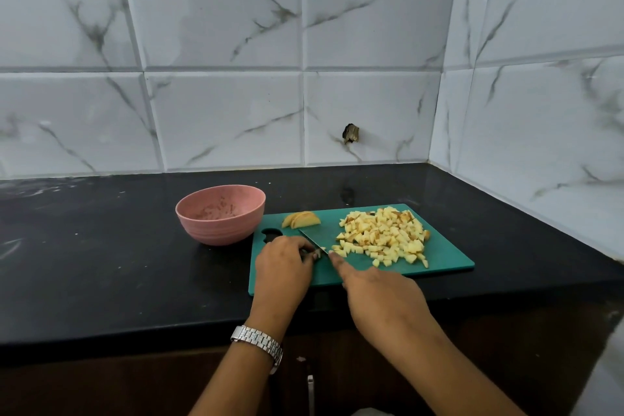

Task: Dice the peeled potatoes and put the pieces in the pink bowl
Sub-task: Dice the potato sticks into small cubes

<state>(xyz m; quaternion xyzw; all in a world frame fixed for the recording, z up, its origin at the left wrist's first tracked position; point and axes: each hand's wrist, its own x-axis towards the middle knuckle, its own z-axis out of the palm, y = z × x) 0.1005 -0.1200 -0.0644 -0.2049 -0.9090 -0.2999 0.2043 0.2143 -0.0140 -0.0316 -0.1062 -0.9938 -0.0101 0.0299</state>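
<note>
A teal cutting board (442,258) lies on the black counter. A large pile of diced potato (385,236) covers its right half, and a few uncut potato slices (301,219) lean together at its far left corner. The pink bowl (221,213) stands just left of the board and holds only smears, no pieces. My left hand (282,272), with a metal watch on the wrist, grips the handle of a knife (320,237) whose blade lies over the board beside the pile. My right hand (378,297) reaches in with straight fingers, its fingertip at the blade's base.
The black counter (101,263) runs left and behind the board. White marble-pattern tiled walls close the back and the right side, meeting in a corner at the far right. The counter's front edge is just below the board.
</note>
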